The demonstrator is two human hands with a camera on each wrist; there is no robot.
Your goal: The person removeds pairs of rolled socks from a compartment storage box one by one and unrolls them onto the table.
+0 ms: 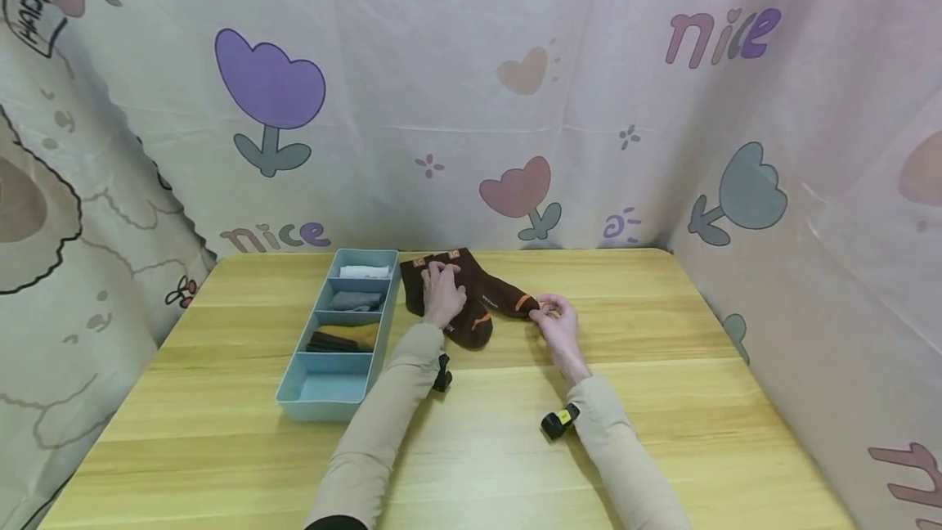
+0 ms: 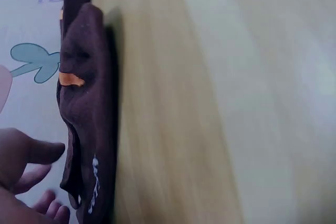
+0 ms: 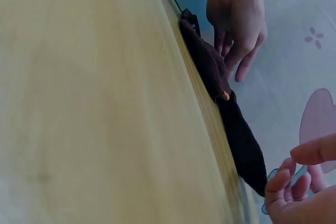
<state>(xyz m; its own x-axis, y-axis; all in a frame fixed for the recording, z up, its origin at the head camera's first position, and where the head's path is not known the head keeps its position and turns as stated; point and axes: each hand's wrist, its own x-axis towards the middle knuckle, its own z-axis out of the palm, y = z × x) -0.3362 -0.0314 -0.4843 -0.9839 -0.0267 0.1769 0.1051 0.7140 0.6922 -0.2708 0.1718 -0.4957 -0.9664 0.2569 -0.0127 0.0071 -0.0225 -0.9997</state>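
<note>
Two brown socks lie on the table, overlapping near their cuffs. The rear sock (image 1: 502,294) stretches to the right, with an orange stripe near its toe. Nearer the front, the other sock (image 1: 474,335) points its toe toward me. My left hand (image 1: 443,294) is over the socks by the cuffs, fingers loosely bent; in the left wrist view its thumb (image 2: 44,151) is apart from the brown fabric (image 2: 86,114). At the rear sock's toe is my right hand (image 1: 561,332), its fingertips (image 3: 277,184) right against the toe's end in the right wrist view.
Left of the socks stands a blue organizer box (image 1: 316,411) with several compartments in a row. Its back ones hold a white folded item (image 1: 364,271), a grey one (image 1: 356,301), and yellow and dark ones (image 1: 346,338). A printed curtain (image 1: 412,105) hangs behind the table.
</note>
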